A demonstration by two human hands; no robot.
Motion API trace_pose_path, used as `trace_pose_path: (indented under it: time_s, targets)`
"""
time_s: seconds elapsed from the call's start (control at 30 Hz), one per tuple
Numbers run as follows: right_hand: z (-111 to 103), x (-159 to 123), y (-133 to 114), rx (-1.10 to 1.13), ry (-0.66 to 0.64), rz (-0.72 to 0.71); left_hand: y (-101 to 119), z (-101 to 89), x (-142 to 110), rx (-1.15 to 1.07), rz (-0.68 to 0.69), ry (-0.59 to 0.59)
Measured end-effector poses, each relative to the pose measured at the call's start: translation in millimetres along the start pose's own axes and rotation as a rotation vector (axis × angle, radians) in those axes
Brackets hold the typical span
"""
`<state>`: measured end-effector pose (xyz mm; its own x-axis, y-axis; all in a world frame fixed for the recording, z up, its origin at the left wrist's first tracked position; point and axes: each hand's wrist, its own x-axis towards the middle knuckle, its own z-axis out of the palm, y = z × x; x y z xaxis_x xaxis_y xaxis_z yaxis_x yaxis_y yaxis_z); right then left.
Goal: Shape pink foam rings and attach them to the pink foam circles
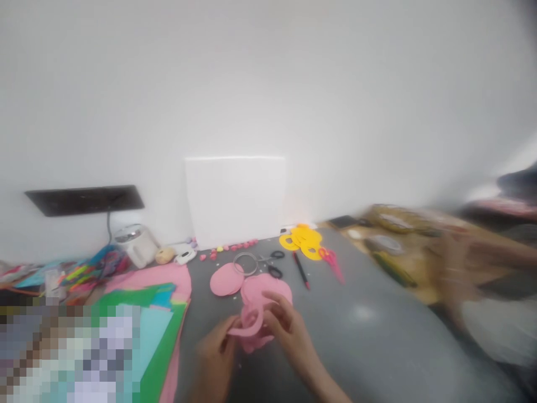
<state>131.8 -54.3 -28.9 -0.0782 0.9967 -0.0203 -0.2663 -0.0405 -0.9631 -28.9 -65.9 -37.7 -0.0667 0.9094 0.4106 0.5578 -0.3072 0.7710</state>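
Between both hands is a curled, ruffled piece of pink paper (pixel 251 330), slightly blurred. My left hand (pixel 218 350) pinches its left edge with thumb and fingers. On the other side my right hand (pixel 289 330) has its fingers closed on the right edge of the same piece. Just beyond lie flat pink paper shapes (pixel 274 285), partly covered by my right hand. A stack of pink paper circles (pixel 224 281) lies to their left, with a metal ring (pixel 245 272) overlapping its upper right. Black-handled scissors (pixel 274 266) rest beside the ring.
A dark pen (pixel 301 270), pink scissors (pixel 332 265) and yellow paper rings (pixel 302 239) lie at the back right. Small pink beads (pixel 235 247) line the base of a white board (pixel 237 201). Coloured sheets (pixel 157 341) cover the left. Someone's blurred arm (pixel 455 268) is at right.
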Motion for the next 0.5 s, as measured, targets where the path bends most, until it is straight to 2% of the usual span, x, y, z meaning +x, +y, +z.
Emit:
trace_pose_path:
  time_s: [0.07, 0.13, 0.23, 0.33, 0.5]
  targets:
    - [-2, 0, 5, -0.116, 0.035, -0.067, 5, -5.3, 2, -0.074, -0.21, -0.025]
    - [-4, 1, 13, -0.196, 0.056, -0.102, 11, -9.4, 4, -0.155, -0.312, -0.044]
    - [-7, 1, 26, -0.114, -0.01, -0.016, 21, -12.0, 5, -0.255, -0.348, -0.086]
    - [-6, -2, 33, 0.071, -0.158, 0.121, 25, -12.6, 5, -0.327, -0.353, -0.129]
    - [-1, -7, 29, 0.256, -0.291, 0.263, 21, -13.1, 7, -0.479, -0.431, -0.062]
